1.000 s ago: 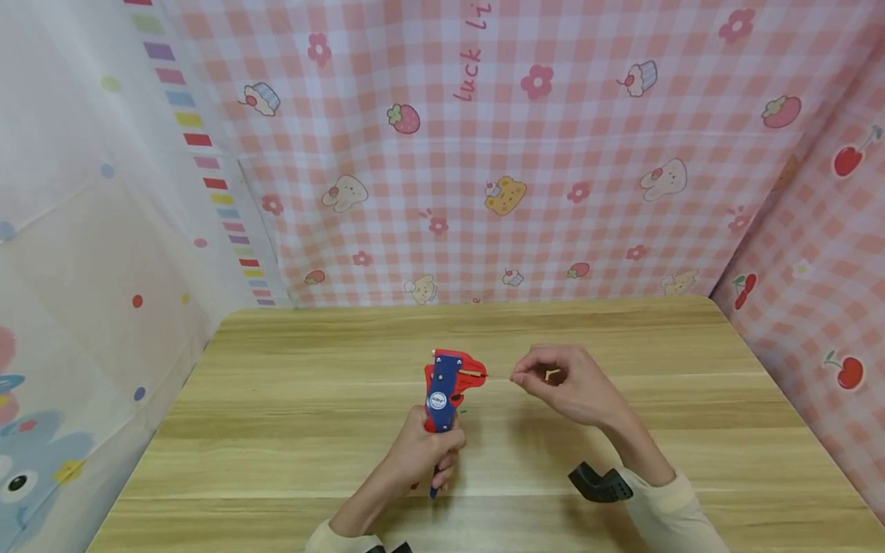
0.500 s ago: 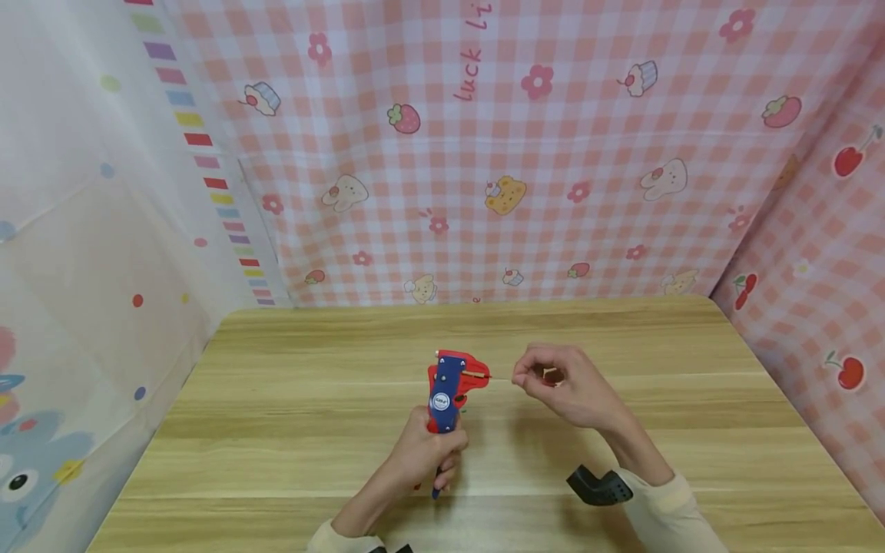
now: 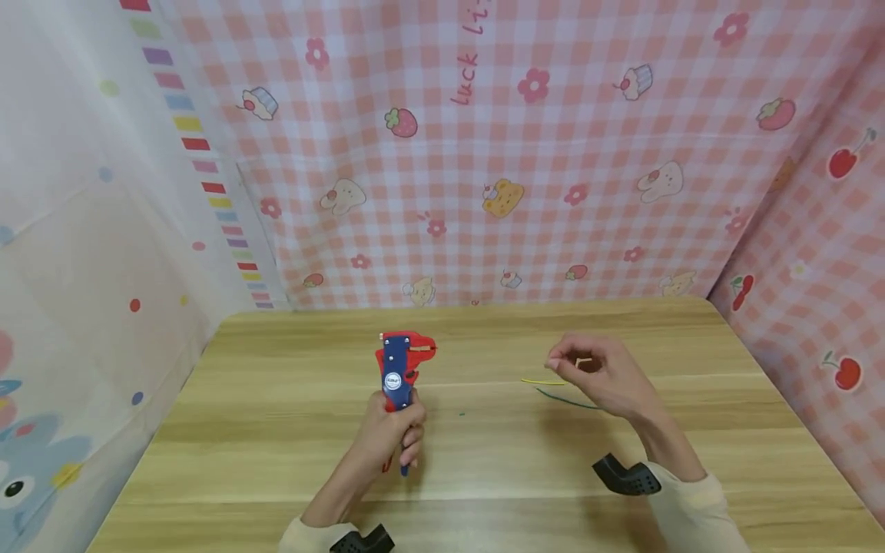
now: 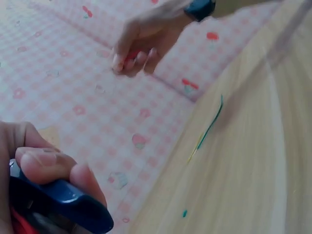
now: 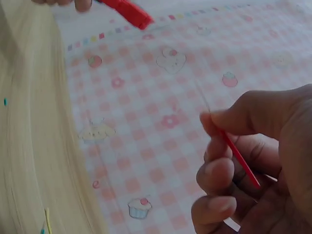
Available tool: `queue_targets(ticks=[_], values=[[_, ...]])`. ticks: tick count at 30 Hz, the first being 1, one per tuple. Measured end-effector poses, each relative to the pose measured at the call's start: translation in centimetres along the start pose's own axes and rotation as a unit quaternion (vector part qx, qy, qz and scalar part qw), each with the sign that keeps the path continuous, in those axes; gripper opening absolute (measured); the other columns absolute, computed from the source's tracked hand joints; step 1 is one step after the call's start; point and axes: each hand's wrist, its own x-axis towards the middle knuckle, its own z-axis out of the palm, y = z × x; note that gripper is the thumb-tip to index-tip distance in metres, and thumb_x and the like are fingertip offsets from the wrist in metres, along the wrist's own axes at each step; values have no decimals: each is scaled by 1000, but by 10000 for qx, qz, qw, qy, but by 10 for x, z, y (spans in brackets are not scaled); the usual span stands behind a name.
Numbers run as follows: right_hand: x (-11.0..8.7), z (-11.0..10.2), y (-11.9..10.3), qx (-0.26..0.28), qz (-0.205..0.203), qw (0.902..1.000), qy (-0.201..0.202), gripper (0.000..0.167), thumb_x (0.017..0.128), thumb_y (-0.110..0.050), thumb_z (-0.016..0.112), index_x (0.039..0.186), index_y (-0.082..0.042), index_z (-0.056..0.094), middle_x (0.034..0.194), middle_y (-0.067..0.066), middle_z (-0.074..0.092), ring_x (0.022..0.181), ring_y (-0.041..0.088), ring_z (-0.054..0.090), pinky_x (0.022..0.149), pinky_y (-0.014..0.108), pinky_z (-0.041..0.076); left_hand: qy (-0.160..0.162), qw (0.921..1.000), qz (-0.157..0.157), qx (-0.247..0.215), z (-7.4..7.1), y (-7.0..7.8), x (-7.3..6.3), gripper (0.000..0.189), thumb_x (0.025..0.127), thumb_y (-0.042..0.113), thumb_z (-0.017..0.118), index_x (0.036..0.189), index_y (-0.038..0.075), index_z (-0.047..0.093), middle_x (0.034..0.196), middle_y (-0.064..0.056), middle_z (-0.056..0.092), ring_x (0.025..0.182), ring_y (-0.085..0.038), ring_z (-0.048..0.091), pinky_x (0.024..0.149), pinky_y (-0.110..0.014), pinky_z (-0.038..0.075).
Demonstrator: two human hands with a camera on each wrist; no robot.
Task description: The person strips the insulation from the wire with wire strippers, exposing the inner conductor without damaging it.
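- Between the two hands lies bare wooden table (image 3: 276,430), with the hands well apart, both raised above it.
- The left hand (image 3: 387,434) has its fingers wrapped round the handles of a red and blue wire stripper (image 3: 399,369), held upright with its red head pointing toward the right hand.
- The right hand (image 3: 601,376) is curled, thumb and forefinger pinching a short red wire (image 5: 239,158). The right wrist view shows it as a thin straight piece running from the fingertips back into the palm.
- This red wire lies to the right of the stripper head, at about the same height. Its long axis appears to slant across the palm rather than pointing at the stripper, though the head view is too small to confirm this.
- The right hand alone holds the wire; the left hand is well away from it.
- Just below and to the left of the right hand, a yellow wire (image 3: 542,381) and a green wire (image 3: 563,400) lie on the table, close together and roughly side by side, their lengths running left to right.
- A tiny green scrap (image 3: 462,415) lies on the table between the hands, nearer the left.
- Nothing stands in the open air between stripper head and pinched wire.
- Behind the table hangs a pink checked backdrop (image 3: 553,192) with cartoon prints.
- Black wrist mounts show near both cream sleeves.
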Motion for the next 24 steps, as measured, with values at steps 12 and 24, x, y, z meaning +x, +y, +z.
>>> queue_targets(ticks=[12,24], values=[[6,5,10,-249,320,9990,-203,7,99,-23,70,93,-24,74,86,-1,67,76,13,58,57,24,46,-806,9966,34,166,-9,-2,3,13,98,9,60,87,5,53,55,1,55,44,-15,60,52,-32,59],[7,2,30,-551,670,9957,-322,8,99,-24,69,95,-20,75,87,2,69,77,13,59,65,24,51,-909,9956,24,212,-11,-4,7,6,96,6,60,96,0,57,60,-1,61,51,-17,64,58,-38,62]])
